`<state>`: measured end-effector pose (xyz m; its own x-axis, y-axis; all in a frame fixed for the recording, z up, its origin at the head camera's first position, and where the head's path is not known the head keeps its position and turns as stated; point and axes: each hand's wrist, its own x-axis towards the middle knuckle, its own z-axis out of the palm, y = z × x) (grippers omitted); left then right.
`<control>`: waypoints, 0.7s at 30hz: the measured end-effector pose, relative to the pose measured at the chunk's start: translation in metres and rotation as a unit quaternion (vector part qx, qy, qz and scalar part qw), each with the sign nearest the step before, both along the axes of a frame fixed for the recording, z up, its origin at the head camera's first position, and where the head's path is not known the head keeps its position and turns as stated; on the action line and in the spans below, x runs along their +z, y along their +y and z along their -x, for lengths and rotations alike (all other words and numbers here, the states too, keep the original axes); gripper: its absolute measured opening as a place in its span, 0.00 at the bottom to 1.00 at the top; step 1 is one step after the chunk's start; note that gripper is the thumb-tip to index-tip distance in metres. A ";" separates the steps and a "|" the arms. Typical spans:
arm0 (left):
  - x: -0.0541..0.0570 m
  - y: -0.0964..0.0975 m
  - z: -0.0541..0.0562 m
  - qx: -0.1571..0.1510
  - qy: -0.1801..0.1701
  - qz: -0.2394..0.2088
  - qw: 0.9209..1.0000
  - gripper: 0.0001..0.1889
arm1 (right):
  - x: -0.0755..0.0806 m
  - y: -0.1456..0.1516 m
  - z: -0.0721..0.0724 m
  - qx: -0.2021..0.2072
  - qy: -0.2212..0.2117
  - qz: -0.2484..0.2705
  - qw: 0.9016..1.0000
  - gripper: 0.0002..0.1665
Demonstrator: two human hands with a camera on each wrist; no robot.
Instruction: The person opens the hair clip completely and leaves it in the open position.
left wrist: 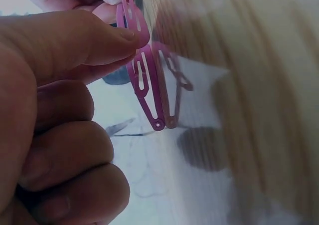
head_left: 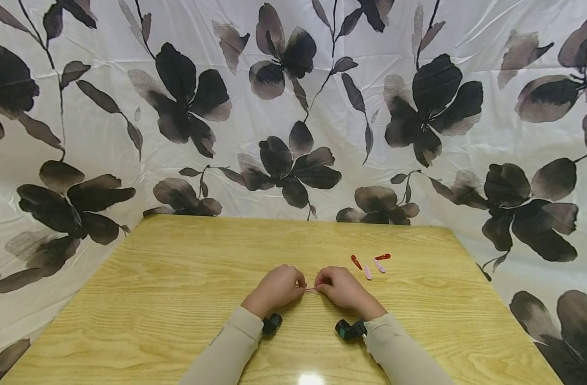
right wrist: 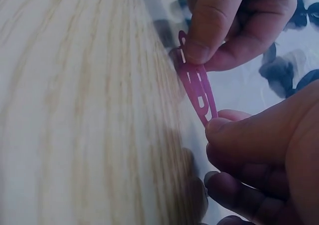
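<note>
Over the near middle of the table, my left hand [head_left: 279, 289] and right hand [head_left: 344, 291] face each other, fingertips close above the wood. Pink snap hair clips [left wrist: 155, 105] stretch between them; two appear to meet end to end at the left fingertips. My left thumb and forefinger pinch the clip's rounded end, with the other left fingers curled below. In the right wrist view, my right thumb and forefinger pinch the narrow end of a slotted pink clip [right wrist: 194, 85]. Part of the clips is hidden behind the fingers.
Beyond my right hand lie two red hair clips [head_left: 356, 262] and two pink ones [head_left: 368, 272], loosely grouped. The wood-grain table [head_left: 130, 299] reaches back to a white cloth backdrop with dark flowers [head_left: 293, 166]. Small black cameras [head_left: 351, 330] sit on both wrists.
</note>
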<state>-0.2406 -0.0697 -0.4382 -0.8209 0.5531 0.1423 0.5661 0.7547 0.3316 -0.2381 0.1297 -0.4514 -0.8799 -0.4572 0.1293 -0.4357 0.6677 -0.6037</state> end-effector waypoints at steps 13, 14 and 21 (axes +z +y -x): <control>0.002 0.000 -0.002 0.004 -0.010 0.002 1.000 0.05 | 0.001 -0.001 -0.001 -0.002 0.005 -0.015 1.000 0.06; 0.002 0.001 -0.002 0.006 -0.011 0.003 1.000 0.05 | 0.001 -0.001 -0.001 -0.003 0.006 -0.017 1.000 0.06; 0.005 0.001 -0.003 0.015 -0.015 0.007 1.000 0.05 | 0.000 0.000 0.000 -0.004 0.006 -0.025 1.000 0.06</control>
<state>-0.2372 -0.0683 -0.4336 -0.8403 0.5306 0.1106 0.5340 0.7754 0.3371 -0.2376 0.1296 -0.4516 -0.8824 -0.4554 0.1182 -0.4369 0.7002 -0.5646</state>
